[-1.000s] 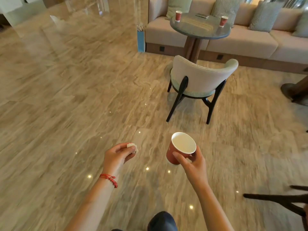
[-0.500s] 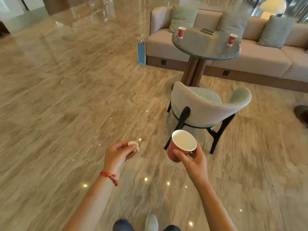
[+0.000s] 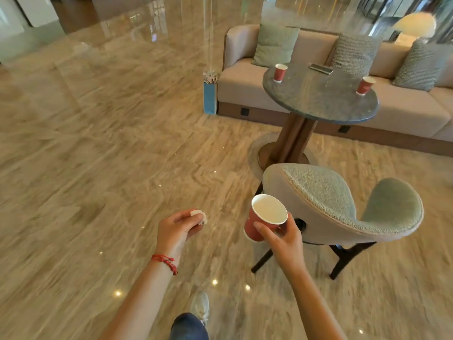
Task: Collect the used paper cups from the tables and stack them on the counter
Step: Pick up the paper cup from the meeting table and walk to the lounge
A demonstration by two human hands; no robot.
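The red paper cup (image 3: pixel 266 220) with a white inside sits in the right hand (image 3: pixel 282 238), thumb across its near wall and fingers curled round the far side; its mouth tilts toward the camera and nothing shows inside it. It hangs in the air just in front of the back of the chair (image 3: pixel 343 207), which stands on the near side of the round table (image 3: pixel 321 99). The left hand (image 3: pixel 177 228) is out to the left of the held cup, its fingers curled and pinching a small crumpled white scrap (image 3: pixel 199 215); a red bracelet (image 3: pixel 165 262) circles that wrist.

On the round table stand two more red cups, both upright: the left table cup (image 3: pixel 280 72) near the table's far left edge, the right table cup (image 3: pixel 364 85) near its right edge. A dark flat device (image 3: pixel 320 68) lies at the table's far edge between them. Behind the table runs a beige sofa (image 3: pixel 245 82) with green and grey cushions. A blue paper bag (image 3: pixel 210 98) stands on the floor left of the table, against the sofa's end. The polished stone floor (image 3: pixel 98 143) spreads left of the table, and a pale shoe (image 3: pixel 200 306) shows at the bottom.
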